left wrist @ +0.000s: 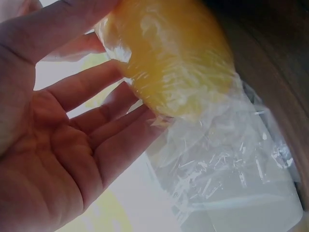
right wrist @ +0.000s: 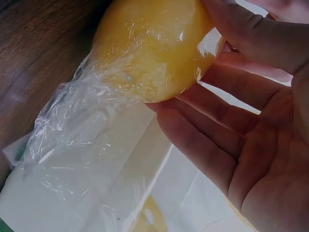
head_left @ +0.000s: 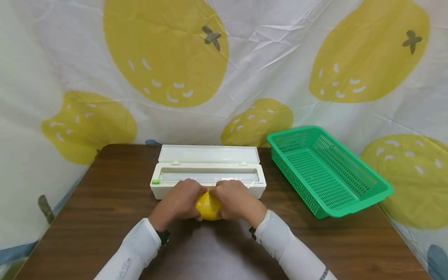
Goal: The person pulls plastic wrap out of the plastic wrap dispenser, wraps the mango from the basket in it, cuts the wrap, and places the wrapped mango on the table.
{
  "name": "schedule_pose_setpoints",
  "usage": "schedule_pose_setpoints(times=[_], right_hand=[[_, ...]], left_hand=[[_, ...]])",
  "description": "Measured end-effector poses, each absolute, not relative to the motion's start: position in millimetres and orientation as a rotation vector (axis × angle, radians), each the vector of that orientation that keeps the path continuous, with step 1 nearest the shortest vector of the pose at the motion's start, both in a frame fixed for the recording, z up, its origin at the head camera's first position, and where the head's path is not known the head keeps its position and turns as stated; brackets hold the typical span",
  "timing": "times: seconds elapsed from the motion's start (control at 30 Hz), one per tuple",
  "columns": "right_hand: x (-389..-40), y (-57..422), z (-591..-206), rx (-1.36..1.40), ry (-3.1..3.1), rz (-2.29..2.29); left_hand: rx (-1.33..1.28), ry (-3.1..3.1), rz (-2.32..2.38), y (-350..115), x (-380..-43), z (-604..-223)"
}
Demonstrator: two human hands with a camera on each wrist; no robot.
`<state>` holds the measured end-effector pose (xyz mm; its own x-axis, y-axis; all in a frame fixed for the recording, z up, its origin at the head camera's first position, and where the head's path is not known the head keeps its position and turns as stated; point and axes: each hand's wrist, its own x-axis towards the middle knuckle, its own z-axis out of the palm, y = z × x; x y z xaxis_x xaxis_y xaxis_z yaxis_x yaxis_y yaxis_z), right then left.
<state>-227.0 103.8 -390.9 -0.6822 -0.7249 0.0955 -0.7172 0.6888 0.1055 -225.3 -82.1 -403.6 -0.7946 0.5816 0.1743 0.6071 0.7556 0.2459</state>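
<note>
Both hands hold a rounded yellow fruit [head_left: 208, 207] from opposite sides, close in front of a white cling film dispenser [head_left: 159, 190]. My left hand [head_left: 185, 199] grips its left side, thumb on top and fingertips against the wrapped skin. On the other side my right hand [head_left: 233, 200] grips it the same way, the two thumbs close together. Clear cling film [left wrist: 207, 145] covers the fruit and trails from it in crumpled folds over the dispenser. In the right wrist view the film [right wrist: 91, 111] lies tight and shiny on the yellow surface [right wrist: 149, 43].
The dispenser's lid [head_left: 210, 154] stands open at the back, showing the film roll [head_left: 210, 177] inside. A green slider [head_left: 155, 181] sits at its left end. To the right, a green plastic basket [head_left: 318, 175] rests on the brown wooden table [head_left: 105, 217]. A lemon-print cloth [head_left: 266, 70] hangs behind.
</note>
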Motion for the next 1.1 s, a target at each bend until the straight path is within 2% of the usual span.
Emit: schedule_pose_setpoints(times=[0.47, 0.6, 0.8, 1.1], right_hand=[[-226.4, 103.9, -389.9, 1.192, -2.803, -0.055], [-223.9, 103.8, -391.7, 1.175, -2.811, -0.033], [-220.6, 104.6, -393.5, 1.161, -2.834, -0.023], [-222.8, 106.4, -395.6, 1.135, -2.834, -0.007]], left_hand=[[-0.947, -2.918, -0.443, -81.2, -222.2, -403.6], [-0.926, -2.849, -0.247, -75.6, -205.9, -411.0], [-0.743, -2.764, 0.054, -63.7, -180.0, -424.7], [-0.731, -2.673, 0.069, -63.6, -185.4, -429.7]])
